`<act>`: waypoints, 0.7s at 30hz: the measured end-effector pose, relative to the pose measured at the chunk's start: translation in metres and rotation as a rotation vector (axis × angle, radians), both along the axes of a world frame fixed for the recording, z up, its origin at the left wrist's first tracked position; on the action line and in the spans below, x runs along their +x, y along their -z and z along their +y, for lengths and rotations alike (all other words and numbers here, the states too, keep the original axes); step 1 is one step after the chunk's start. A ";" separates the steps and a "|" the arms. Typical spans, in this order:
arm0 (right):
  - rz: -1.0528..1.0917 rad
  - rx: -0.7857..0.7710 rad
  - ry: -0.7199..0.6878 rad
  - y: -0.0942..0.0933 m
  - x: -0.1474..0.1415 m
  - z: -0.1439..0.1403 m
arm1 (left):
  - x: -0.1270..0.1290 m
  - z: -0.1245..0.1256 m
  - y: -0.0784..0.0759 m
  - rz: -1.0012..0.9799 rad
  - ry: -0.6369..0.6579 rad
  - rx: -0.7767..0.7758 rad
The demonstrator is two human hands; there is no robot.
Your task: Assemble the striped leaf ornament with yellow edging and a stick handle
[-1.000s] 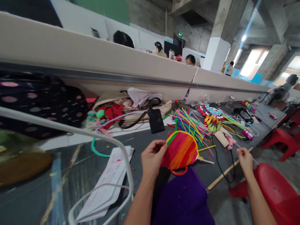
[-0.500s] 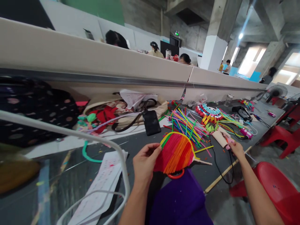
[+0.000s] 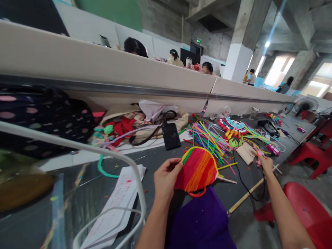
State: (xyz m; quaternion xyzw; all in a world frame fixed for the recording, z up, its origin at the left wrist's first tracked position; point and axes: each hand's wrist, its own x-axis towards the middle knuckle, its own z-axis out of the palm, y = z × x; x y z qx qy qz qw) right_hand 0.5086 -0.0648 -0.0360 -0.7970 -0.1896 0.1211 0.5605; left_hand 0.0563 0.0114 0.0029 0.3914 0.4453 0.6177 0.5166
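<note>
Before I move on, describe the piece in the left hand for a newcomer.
On the dark table, look beyond the purple cloth. There the left hand grips a red and orange striped piece, broad and yellow-edged, unlike the thin loose strips.

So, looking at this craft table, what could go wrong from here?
The pink tool in the right hand's grip appears to trail a black cord that loops over the table's wooden edge; it might snag. The left hand's grip pinches the striped craft piece by one side, so it could bend or slip. Loose coloured strips lie just beyond the piece, and a careless sweep might scatter them.
</note>
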 end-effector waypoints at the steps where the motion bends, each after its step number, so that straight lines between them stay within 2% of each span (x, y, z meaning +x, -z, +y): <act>1: 0.025 0.060 0.011 -0.003 -0.002 -0.002 | 0.000 0.000 0.000 -0.004 0.001 0.002; 4: 0.086 0.223 0.008 -0.018 -0.010 -0.008 | 0.000 -0.001 -0.001 -0.003 0.002 0.011; 7: 0.113 0.374 -0.057 -0.034 -0.026 -0.018 | 0.000 -0.003 -0.002 0.016 0.000 0.022; 10: 0.122 0.468 -0.140 -0.046 -0.056 -0.027 | 0.000 -0.004 -0.003 0.011 0.002 0.034; 13: 0.126 0.535 -0.290 -0.055 -0.101 -0.034 | 0.001 -0.005 -0.003 0.015 -0.003 0.041; 17: 0.229 0.525 -0.523 -0.062 -0.171 -0.039 | 0.002 -0.005 0.000 0.022 -0.009 0.050; 21: 0.123 0.357 -0.711 -0.064 -0.230 -0.039 | 0.004 -0.004 0.005 0.017 -0.003 0.091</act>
